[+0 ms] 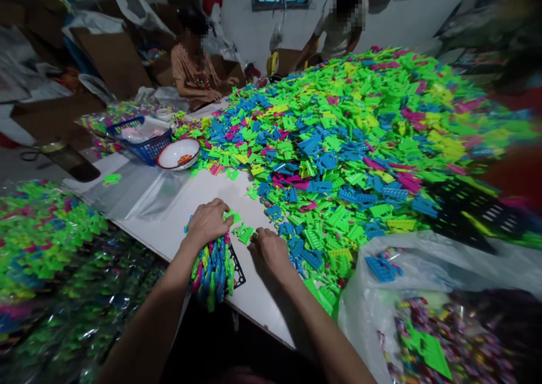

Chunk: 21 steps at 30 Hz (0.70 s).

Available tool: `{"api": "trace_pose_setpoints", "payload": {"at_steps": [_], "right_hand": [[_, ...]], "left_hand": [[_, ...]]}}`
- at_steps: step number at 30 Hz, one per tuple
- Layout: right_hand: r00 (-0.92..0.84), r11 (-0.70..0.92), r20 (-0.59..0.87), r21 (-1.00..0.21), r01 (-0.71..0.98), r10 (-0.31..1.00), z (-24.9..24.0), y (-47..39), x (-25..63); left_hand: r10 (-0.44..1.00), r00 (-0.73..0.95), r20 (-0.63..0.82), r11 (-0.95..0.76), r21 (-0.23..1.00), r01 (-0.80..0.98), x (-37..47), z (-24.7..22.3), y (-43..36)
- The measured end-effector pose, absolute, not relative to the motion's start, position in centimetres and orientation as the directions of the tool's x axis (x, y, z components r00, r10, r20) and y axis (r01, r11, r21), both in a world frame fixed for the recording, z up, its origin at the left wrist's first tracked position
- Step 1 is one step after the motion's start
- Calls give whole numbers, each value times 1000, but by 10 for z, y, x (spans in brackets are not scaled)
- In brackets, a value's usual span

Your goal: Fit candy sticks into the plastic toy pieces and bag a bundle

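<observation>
My left hand [208, 221] is curled tight round a fat bundle [213, 266] of stacked plastic pieces, mixed colours, held at the table [203, 195] edge so it hangs down a bit past it. Fingers are wrapped over the top, knuckles up. My right hand [271, 249] lies palm down just beside it, fingers bent and close together, tips touching a green piece [244, 233] lying loose on the table. The big pile [347, 147] sits right behind. A black grid [237, 271] peeks out under the bundle.
</observation>
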State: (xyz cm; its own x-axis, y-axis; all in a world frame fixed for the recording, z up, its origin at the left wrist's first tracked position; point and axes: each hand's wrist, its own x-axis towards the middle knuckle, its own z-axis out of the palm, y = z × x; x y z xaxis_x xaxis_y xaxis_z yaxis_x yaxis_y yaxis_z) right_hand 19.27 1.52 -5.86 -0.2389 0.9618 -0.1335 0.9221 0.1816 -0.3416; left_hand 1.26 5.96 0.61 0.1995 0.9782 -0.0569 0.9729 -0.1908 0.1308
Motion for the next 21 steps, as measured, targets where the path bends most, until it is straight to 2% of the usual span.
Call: {"api": "trace_pose_setpoints", "payload": {"at_steps": [2,7,11,13,18,21], "right_hand": [[-161,87,-172,-374,923,972,-59,21,187],[-201,76,-194,-512,856,960,-65,19,189],[-197,81,-51,-790,608,979,-74,0,182],[-189,89,-10,-857,507,982,-82,-7,172],[-265,196,56,-818,541,963,-95,-11,163],[-340,263,51,-742,616,939,-91,-10,166]], "left_hand": [[977,205,-55,-196,125,972,12,6,59],[979,200,-30,-196,106,975,12,5,57],[982,186,-43,-181,101,978,13,5,58],[983,179,-45,-173,102,980,13,5,58],[982,187,-29,-183,115,976,13,7,57],[984,170,-43,-164,119,979,14,6,57]]}}
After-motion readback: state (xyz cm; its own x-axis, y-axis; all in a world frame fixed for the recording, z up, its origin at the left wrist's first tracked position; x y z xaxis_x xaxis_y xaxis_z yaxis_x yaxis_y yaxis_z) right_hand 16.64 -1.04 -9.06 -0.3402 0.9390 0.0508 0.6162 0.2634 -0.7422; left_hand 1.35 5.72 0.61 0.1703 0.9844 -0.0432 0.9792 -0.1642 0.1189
